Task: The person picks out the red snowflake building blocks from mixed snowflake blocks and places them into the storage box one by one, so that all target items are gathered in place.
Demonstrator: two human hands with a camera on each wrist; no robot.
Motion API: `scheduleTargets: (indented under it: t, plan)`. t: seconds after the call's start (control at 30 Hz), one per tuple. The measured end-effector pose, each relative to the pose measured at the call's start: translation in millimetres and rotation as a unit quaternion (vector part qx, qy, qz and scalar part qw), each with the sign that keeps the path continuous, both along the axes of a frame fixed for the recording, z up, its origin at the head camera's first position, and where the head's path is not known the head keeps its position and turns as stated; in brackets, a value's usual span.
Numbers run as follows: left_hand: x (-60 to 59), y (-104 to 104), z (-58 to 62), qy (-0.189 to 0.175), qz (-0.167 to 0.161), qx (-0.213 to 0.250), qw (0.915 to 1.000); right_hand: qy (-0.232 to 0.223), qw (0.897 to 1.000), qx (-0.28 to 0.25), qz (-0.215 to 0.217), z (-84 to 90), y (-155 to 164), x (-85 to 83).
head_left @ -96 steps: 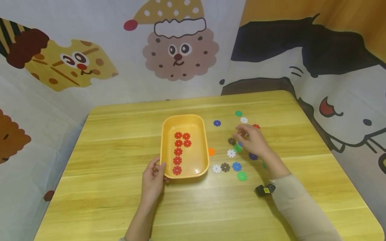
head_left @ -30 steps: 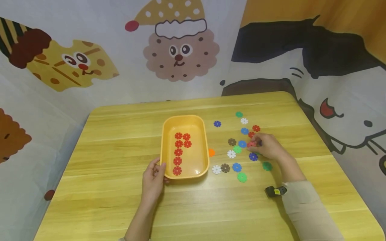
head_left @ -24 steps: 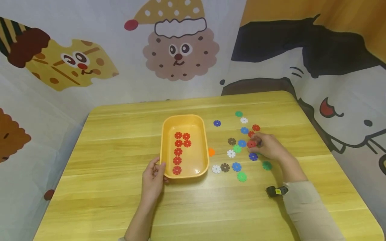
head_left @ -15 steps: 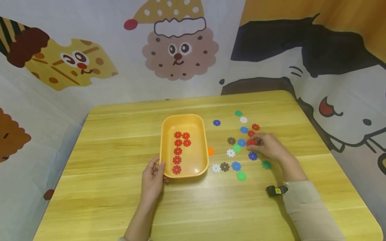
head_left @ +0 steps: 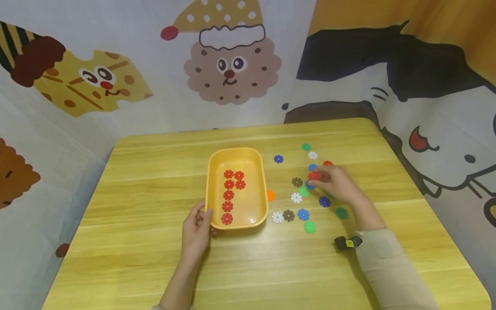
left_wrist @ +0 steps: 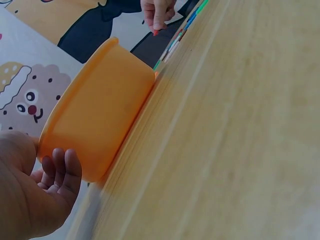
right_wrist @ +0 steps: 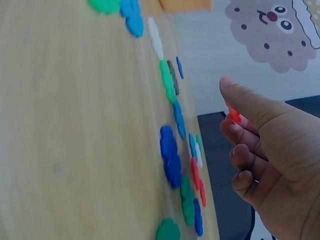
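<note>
An orange tray sits mid-table with several red flower-shaped discs laid inside. My left hand holds the tray's near left corner, thumb on the rim. My right hand hovers over the scattered discs to the right of the tray and pinches a red disc between thumb and fingers; the same red disc shows at the fingertips in the right wrist view. Another red disc lies just behind the hand.
Loose discs in blue, green, white, brown and orange lie on the wooden table right of the tray. Cartoon-printed fabric walls surround the table on three sides.
My right hand picked a red disc from the table among the loose discs and has lifted it, moving slightly left and back. The left hand and tray stayed still.
</note>
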State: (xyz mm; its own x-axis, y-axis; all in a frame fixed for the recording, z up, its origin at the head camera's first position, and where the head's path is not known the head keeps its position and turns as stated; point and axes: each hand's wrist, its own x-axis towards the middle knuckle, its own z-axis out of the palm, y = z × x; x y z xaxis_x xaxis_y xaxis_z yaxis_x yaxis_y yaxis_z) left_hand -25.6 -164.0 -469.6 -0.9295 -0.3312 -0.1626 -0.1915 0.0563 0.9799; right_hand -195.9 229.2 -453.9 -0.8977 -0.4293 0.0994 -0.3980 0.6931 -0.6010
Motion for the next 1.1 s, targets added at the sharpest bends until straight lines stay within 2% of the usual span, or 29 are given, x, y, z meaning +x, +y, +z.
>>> scheduleTargets:
  t: [0.57,1.1]
  plan:
    - [0.4,0,-0.4,-0.002,0.0,0.0,1.0,-0.011,1.0,-0.022,0.014,11.7,-35,-0.4]
    - [-0.1,0,0.6,0.006,0.002,-0.004,1.0,0.027,0.997,-0.05,0.043,24.8,-68,-5.5]
